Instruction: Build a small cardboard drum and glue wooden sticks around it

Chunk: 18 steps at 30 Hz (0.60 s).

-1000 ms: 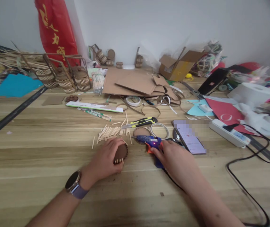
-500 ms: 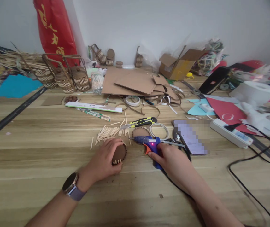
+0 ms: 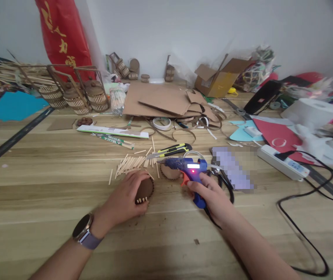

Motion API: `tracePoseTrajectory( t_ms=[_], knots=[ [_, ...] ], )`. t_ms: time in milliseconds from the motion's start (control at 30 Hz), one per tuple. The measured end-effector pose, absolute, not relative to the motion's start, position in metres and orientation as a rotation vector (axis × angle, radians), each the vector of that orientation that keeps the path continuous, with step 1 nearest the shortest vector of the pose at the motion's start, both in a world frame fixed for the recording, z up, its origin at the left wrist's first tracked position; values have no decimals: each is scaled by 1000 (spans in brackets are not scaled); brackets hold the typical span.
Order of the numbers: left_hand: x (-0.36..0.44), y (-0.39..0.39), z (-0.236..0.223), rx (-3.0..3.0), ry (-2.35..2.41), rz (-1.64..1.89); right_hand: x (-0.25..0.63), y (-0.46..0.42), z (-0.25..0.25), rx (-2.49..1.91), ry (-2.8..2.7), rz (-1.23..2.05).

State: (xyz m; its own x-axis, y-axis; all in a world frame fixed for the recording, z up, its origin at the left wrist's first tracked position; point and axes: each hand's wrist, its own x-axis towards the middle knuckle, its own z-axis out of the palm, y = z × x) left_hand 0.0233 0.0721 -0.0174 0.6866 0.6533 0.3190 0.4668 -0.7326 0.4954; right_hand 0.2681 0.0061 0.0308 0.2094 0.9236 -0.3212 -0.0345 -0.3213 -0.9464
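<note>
My left hand [image 3: 130, 194] curls around a round brown cardboard disc [image 3: 145, 189], thumb and fingers at its rim. Several short pale stick ends show along the disc's near edge. In my right hand [image 3: 210, 190] is a blue glue gun [image 3: 188, 166] with an orange trigger and a lit red light, its nozzle pointing left. Behind the nozzle and partly covered by the gun lies a second cardboard disc [image 3: 169, 172]. A heap of short wooden sticks [image 3: 131, 165] lies just beyond my left hand. A yellow-and-black utility knife [image 3: 174, 149] rests behind the gun.
A phone [image 3: 233, 169] and a white power strip [image 3: 283, 162] with a black cable lie on the right. Cardboard sheets [image 3: 160, 99] and paper strips occupy the table's back middle. Small stick-sided baskets [image 3: 96, 95] stand at back left beside a red bag [image 3: 64, 35].
My right hand has lifted the glue gun off the table and turned it, uncovering more of the second disc. My left hand keeps its hold on the first disc.
</note>
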Motion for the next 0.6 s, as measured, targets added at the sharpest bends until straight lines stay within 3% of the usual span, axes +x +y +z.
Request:
tracePoseTrajectory(
  t_ms=[600],
  knots=[
    [24,72,-16,2531,868,682,259,5,20,-1333,-700,1492]
  ],
)
